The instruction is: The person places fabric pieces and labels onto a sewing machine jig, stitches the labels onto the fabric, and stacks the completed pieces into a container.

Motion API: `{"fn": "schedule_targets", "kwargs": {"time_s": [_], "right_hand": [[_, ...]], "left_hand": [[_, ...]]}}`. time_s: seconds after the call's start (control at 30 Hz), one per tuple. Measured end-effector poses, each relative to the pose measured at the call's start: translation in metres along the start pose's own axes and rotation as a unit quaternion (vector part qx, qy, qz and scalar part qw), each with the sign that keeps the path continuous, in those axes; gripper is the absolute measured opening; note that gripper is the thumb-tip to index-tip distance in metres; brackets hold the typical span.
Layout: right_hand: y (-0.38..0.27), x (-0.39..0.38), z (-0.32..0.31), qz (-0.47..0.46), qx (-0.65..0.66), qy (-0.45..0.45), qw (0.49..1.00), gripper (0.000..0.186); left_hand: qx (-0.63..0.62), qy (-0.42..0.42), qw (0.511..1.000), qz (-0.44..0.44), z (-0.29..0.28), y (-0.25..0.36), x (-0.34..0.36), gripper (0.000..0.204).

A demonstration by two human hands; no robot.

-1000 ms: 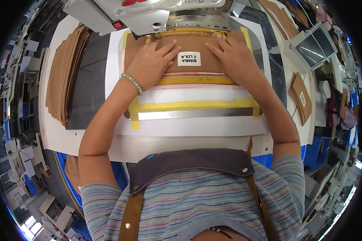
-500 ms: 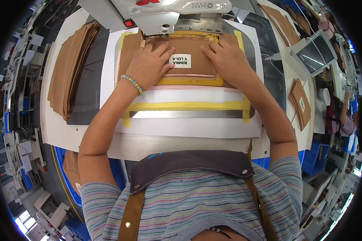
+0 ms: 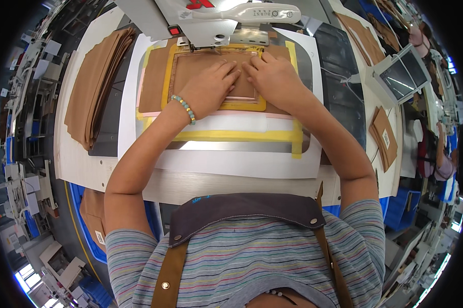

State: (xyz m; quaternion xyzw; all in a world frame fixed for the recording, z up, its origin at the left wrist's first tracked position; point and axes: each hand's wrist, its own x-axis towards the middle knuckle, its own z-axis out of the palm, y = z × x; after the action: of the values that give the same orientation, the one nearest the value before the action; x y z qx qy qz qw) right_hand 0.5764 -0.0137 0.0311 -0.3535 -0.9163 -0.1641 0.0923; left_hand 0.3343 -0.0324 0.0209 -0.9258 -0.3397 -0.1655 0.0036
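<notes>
My left hand [image 3: 214, 86], with a beaded bracelet at its wrist, lies flat over a brown fabric panel [image 3: 196, 65]. Fingers of my right hand [image 3: 272, 78] are stretched out, resting near the panel's right edge. A yellow rectangular frame [image 3: 167, 77] borders the panel on a taped clamp plate [image 3: 216, 146]. Just beyond the hands stands the sewing machine head [image 3: 206, 33], its needle area over the far edge of the frame. No label shows on the panel now; my left hand lies over its middle.
A stack of brown pieces [image 3: 95, 92] lies left on the table. At the right are a tilted screen [image 3: 403, 72] and a small stack of labelled brown pieces [image 3: 385, 136]. Blue bins [image 3: 403, 208] stand below the table edge. A person [image 3: 444, 164] is farther right.
The plate, with its frame and panel, has shifted left under the machine head. My left hand has moved right across the panel, closer to my right hand, and the white label is now hidden.
</notes>
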Motion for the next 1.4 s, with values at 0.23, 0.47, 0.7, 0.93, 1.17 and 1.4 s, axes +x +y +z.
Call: {"fn": "schedule_targets", "kwargs": {"time_s": [0.23,0.47,0.7,0.93,1.17,1.4], "right_hand": [[-0.009,0.016,0.007,-0.022,0.016,0.040,0.999,0.029],[-0.020,0.031,0.003,-0.025,0.032,0.012,0.999,0.044],[-0.024,0.026,0.000,-0.032,0.052,0.011,0.998,0.050],[-0.005,-0.004,-0.016,-0.014,0.110,-0.002,0.994,0.043],[-0.003,0.004,-0.017,-0.043,0.138,0.012,0.989,0.043],[-0.016,0.038,0.012,-0.102,0.133,0.075,0.983,0.047]], "left_hand": [[-0.027,-0.013,0.999,-0.037,-0.006,-0.011,-0.011,0.043],[-0.004,-0.035,0.998,-0.058,-0.012,-0.015,-0.016,0.043],[0.058,-0.071,0.992,-0.089,-0.022,-0.011,-0.015,0.048],[-0.051,0.000,0.995,-0.091,-0.030,-0.035,-0.043,0.043],[-0.177,-0.049,0.979,-0.085,-0.057,-0.043,-0.083,0.039],[-0.106,-0.080,0.991,-0.028,-0.047,-0.036,-0.074,0.045]]}}
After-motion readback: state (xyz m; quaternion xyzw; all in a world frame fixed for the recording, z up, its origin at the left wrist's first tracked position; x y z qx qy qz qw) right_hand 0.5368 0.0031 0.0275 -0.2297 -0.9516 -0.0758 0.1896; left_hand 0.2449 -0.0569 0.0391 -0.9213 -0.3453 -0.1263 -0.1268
